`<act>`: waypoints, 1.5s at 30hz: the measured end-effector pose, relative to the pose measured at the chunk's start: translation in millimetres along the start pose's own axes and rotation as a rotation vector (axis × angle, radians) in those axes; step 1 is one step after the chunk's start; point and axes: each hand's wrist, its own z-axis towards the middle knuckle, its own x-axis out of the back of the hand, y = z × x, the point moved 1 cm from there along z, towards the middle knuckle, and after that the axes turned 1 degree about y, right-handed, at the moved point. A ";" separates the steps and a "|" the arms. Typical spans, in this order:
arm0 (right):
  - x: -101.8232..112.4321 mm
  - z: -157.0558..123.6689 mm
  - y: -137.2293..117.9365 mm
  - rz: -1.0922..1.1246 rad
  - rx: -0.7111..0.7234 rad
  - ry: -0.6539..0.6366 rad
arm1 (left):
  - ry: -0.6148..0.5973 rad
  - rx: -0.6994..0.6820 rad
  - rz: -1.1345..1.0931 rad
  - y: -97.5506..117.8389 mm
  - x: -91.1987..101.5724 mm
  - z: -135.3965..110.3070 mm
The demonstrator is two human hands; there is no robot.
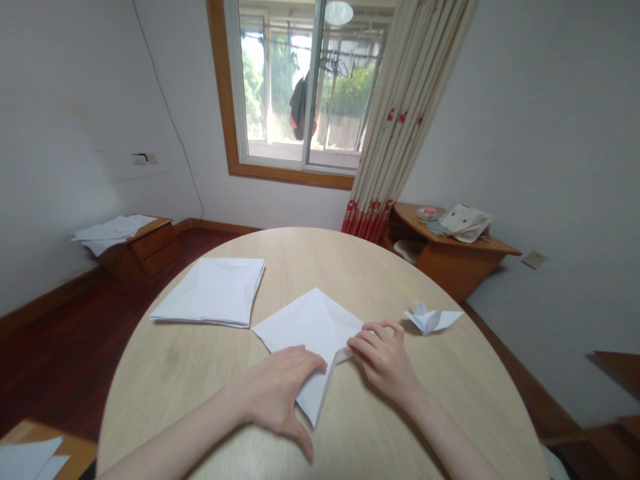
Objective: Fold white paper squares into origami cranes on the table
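Observation:
A white sheet of paper [315,323], partly folded, lies on the round table with one corner pointing at me. My left hand [280,383] rests flat on its lower left part, thumb spread away from the fingers. At the sheet's right corner, my right hand [380,357] has its fingers curled and pinched on the paper edge, where a flap is lifted. A folded paper crane [433,319] sits to the right of my right hand, apart from it. The paper under my fingers is hidden.
A stack of white paper [210,293] lies at the table's [300,250] left. Beyond the table stand a small drawer cabinet [155,247] with papers on it, a corner shelf [450,247] holding a cloth bag [465,221], and a curtain [390,133] beside the window.

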 end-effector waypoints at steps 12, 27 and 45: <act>0.8 0.8 -0.2 0.056 -0.114 -0.146 | 0.136 -0.007 0.095 -4.1 4.3 -0.9; -10.0 0.3 -15.0 0.175 -0.292 -0.317 | 0.508 -0.137 0.128 -23.7 1.9 -2.8; -16.5 1.1 -34.8 0.284 -0.270 -0.391 | 0.590 -0.138 0.302 -26.0 4.5 -0.5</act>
